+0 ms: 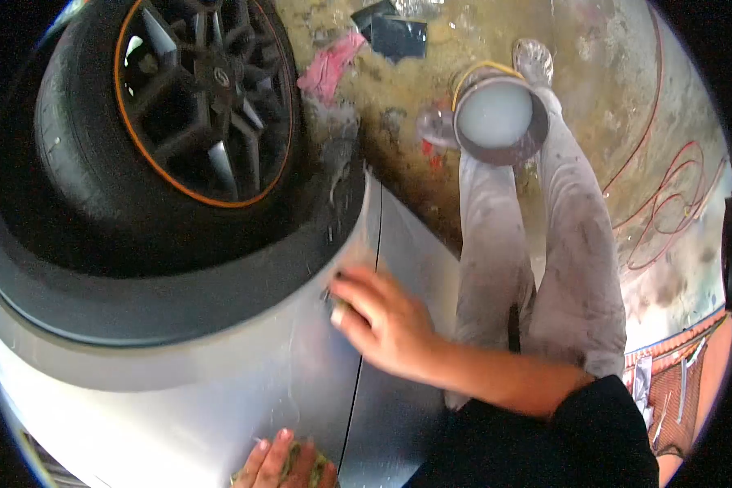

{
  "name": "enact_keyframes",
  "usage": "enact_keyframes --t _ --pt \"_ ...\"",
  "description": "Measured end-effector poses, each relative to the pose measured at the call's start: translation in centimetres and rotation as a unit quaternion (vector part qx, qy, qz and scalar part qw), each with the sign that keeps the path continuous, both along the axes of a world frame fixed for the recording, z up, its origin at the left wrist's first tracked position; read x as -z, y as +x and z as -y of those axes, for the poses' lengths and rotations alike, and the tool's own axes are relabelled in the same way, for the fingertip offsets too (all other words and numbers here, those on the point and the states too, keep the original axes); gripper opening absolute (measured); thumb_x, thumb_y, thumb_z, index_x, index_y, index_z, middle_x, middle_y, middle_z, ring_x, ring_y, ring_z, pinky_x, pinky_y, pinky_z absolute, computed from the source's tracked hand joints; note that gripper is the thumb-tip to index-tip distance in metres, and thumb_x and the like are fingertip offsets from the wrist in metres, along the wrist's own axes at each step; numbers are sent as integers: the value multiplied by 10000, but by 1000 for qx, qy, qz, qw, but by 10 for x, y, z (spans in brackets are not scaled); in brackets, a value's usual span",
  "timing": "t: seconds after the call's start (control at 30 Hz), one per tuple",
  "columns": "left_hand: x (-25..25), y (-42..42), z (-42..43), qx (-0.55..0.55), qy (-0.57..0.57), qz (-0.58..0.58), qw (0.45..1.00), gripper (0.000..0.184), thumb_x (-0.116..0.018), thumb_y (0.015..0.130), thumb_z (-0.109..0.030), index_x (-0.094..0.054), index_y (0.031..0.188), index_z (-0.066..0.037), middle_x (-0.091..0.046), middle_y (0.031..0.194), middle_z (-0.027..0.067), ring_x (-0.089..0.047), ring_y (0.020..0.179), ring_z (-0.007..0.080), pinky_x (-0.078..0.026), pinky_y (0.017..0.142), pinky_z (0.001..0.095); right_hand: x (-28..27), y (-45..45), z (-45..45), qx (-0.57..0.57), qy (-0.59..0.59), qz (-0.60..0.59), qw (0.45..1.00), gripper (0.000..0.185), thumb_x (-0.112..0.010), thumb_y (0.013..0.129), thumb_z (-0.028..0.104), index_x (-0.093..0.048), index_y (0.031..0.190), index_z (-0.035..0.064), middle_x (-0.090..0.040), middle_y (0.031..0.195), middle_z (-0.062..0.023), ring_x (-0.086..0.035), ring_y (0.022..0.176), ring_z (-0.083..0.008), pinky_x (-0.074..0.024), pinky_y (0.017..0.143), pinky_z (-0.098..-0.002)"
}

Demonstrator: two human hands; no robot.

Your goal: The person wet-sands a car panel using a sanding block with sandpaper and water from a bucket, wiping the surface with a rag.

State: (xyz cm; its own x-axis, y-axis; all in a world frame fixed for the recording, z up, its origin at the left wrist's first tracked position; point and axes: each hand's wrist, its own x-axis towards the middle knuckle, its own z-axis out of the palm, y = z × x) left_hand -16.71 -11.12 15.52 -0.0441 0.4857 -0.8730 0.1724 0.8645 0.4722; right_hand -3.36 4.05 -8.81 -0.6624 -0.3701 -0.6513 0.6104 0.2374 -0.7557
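The left hand holds a sponge against the car panel; the right hand pinches something blurred. The sponge seems light, soft, perhaps slippery, best gripped by its sides.

The bare right forearm extends leftward from a black fabric sleeve, its motion-blurred right hand bent at the fingers; the left hand, partly cut off, points its fingers upward.
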Motion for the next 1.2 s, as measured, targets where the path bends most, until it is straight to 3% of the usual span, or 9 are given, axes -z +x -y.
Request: enact_keyframes --t 0.07,0.23,0.37,0.5,0.63,0.77,0.93,1.07,1.2 --pt "0 4 3 10 13 -6 1000 298 -702 934 -255 -638 1175 -91 -651 1311 147 -586 1303 371 -523 1067 547 39 23 2 42 13 142 989 342 -672 979 245 -662 1238 22 -627 1308 -193 -650 1149 -402 -539 982 -481" --pt "8 11 5 14 24 -23 999 299 -698 937 -256 -637 1173 -82 -659 1299 163 -590 1305 380 -518 1074 554 -12 -2 2 4 27 21 999 326 -693 973 259 -672 1218 45 -615 1308 -208 -631 1175 -406 -535 989 -501" --pt "1 3 4 0 20 1 1000 301 -695 940 -257 -636 1172 -74 -666 1289 176 -593 1306 387 -514 1080 559 41 21 5 75 23 97 992 242 -650 997 207 -676 1176 46 -624 1259 -196 -637 1092 -407 -533 967 -476" --pt "10 6 4 4 24 -10 1000 285 -702 931 -252 -642 1163 -98 -681 1247 162 -627 1259 363 -524 1071 539 -12 -6 6 -2 29 -4 1000 342 -675 984 249 -664 1254 41 -621 1281 -194 -634 1130 -380 -530 988 -478" --pt "5 9 6 10 23 -5 1000 285 -699 920 -269 -651 1169 -138 -686 1227 134 -643 1225 344 -542 1040 519 35 24 6 47 46 47 997 306 -647 998 204 -649 1250 31 -628 1265 -207 -629 1122 -400 -543 950 -474" --pt "8 16 8 18 27 -14 999 288 -696 909 -286 -660 1174 -178 -690 1207 105 -660 1191 324 -560 1008 498 -12 -4 9 -9 37 -39 999 356 -664 985 251 -654 1273 40 -628 1272 -203 -639 1110 -390 -552 937 -485" --pt "3 13 7 18 24 -3 1000 296 -692 896 -308 -672 1180 -227 -695 1182 69 -680 1148 300 -582 969 473 30 12 8 26 69 26 997 326 -659 991 238 -662 1232 18 -639 1273 -185 -632 1149 -378 -541 963 -469" --pt "9 18 11 27 27 -13 999 306 -689 885 -325 -682 1185 -267 -700 1162 40 -697 1114 281 -600 938 453 -8 -6 6 -7 5 12 1000 363 -659 993 253 -659 1274 22 -624 1278 -213 -616 1185 -387 -516 1020 -478" --pt "-1 14 10 42 21 1 999 314 -687 877 -338 -689 1188 -296 -703 1147 19 -709 1088 267 -613 915 438 48 18 8 33 65 59 996 297 -659 988 224 -657 1194 11 -648 1250 -201 -633 1131 -398 -537 962 -482"
